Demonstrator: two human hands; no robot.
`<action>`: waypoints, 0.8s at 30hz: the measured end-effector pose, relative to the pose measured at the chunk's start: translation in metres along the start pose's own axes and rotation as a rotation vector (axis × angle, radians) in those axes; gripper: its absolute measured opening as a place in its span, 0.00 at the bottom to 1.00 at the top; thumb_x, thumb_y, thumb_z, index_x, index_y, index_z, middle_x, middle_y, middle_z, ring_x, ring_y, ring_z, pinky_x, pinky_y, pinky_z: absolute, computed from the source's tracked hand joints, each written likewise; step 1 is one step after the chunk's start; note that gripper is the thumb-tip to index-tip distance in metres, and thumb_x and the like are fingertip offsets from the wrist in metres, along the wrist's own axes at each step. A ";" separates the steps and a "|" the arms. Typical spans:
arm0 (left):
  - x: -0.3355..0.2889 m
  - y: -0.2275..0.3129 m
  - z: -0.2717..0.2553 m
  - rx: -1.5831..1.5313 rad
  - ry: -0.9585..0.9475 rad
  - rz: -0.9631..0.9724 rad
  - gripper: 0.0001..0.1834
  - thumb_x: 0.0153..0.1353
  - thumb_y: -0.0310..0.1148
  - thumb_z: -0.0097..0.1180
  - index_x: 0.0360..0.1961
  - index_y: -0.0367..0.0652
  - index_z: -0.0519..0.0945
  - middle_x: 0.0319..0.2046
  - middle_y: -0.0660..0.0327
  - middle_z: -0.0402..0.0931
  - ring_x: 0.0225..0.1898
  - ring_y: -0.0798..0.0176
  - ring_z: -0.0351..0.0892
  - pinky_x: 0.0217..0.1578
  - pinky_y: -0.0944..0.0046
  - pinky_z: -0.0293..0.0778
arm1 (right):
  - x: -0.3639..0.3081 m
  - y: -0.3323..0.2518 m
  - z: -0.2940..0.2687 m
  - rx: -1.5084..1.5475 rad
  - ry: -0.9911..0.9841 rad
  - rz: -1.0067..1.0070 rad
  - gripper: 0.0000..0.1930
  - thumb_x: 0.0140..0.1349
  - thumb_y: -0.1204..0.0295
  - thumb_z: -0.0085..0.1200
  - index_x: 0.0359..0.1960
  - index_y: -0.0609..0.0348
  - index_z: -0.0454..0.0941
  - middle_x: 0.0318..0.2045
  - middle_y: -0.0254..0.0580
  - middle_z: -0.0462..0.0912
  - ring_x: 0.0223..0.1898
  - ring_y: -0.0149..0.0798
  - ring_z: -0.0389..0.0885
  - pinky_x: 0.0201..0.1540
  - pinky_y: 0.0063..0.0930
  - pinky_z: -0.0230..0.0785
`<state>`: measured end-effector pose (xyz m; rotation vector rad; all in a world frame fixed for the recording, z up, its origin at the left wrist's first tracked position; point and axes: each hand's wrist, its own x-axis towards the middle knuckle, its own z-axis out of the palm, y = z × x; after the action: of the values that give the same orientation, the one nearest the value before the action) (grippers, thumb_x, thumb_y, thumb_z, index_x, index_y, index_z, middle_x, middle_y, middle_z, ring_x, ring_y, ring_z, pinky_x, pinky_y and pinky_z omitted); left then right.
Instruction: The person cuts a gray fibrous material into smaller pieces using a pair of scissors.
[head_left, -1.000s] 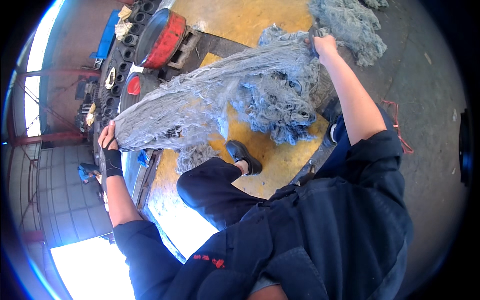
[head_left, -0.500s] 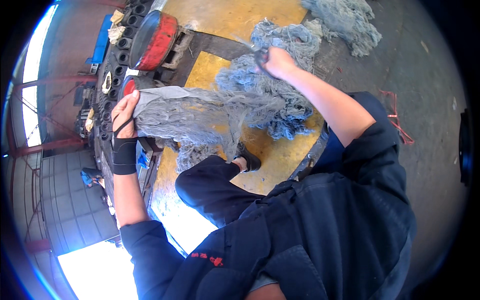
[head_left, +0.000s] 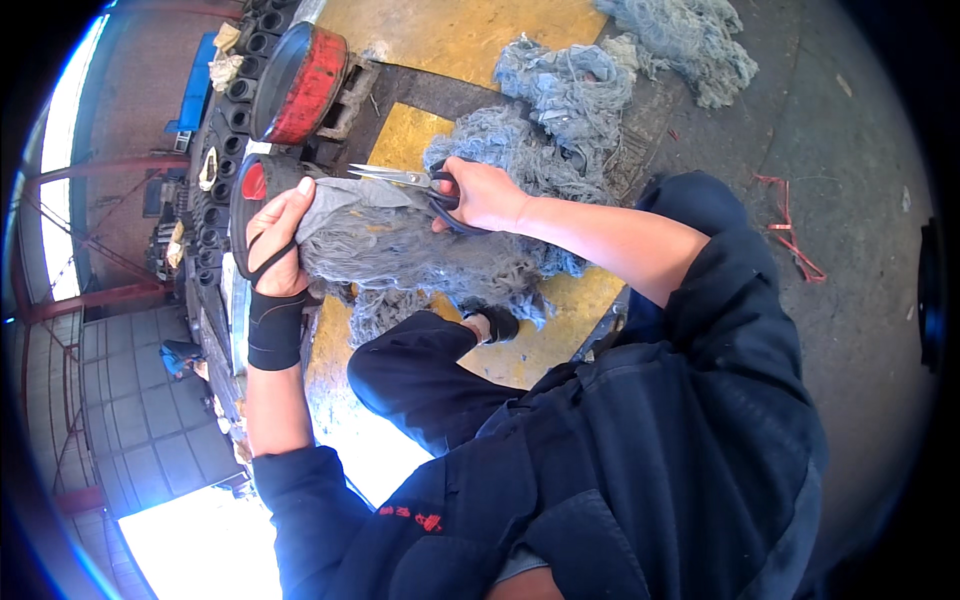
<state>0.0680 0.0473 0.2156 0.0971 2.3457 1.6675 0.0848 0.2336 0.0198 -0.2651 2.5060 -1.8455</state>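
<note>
My left hand (head_left: 277,240), with a black wrist wrap, pinches the left end of a frayed grey cloth (head_left: 400,250) and holds it up. Loose threads hang along the cloth's length. In my right hand (head_left: 480,197) is a pair of scissors (head_left: 400,176) with black handles. The blades are parted a little and point left, at the cloth's upper edge; whether they touch it I cannot tell. Behind and to the right lies a heap of blue-grey tangled threads (head_left: 570,95), partly hidden by my right forearm.
A red and black round tub (head_left: 312,85) stands at the far left, beside a row of dark ring-shaped parts (head_left: 232,145). Yellow boards (head_left: 430,35) lie on the floor. Another thread pile (head_left: 690,50) is at the far right. A red strap (head_left: 787,230) lies on the grey floor.
My right hand has come left and nearer with the scissors, from over the thread heap to the cloth's upper edge. My left hand has shifted slightly right, still gripping the cloth.
</note>
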 end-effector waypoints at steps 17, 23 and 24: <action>0.031 -0.065 -0.061 0.060 0.109 -0.025 0.11 0.59 0.34 0.59 0.33 0.35 0.82 0.28 0.64 0.80 0.27 0.73 0.75 0.32 0.74 0.69 | 0.042 0.009 -0.070 0.543 -0.226 0.076 0.28 0.43 0.53 0.68 0.38 0.60 0.73 0.29 0.36 0.76 0.33 0.32 0.75 0.37 0.26 0.68; 0.029 -0.062 -0.042 0.150 0.086 0.019 0.10 0.58 0.33 0.59 0.33 0.34 0.82 0.28 0.64 0.80 0.28 0.74 0.75 0.33 0.74 0.69 | 0.023 -0.013 -0.070 -0.200 -0.112 -0.043 0.42 0.32 0.41 0.69 0.41 0.66 0.73 0.34 0.48 0.79 0.42 0.48 0.77 0.46 0.35 0.68; 0.028 -0.060 -0.042 0.157 0.081 0.014 0.10 0.58 0.33 0.59 0.33 0.34 0.82 0.28 0.64 0.80 0.28 0.74 0.75 0.33 0.74 0.69 | 0.026 -0.006 -0.066 -0.219 -0.089 -0.062 0.43 0.35 0.37 0.65 0.39 0.67 0.73 0.35 0.53 0.79 0.42 0.50 0.78 0.45 0.37 0.68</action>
<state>0.0360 -0.0055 0.1668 0.0776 2.5394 1.5187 0.0528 0.2903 0.0477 -0.4237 2.6664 -1.5393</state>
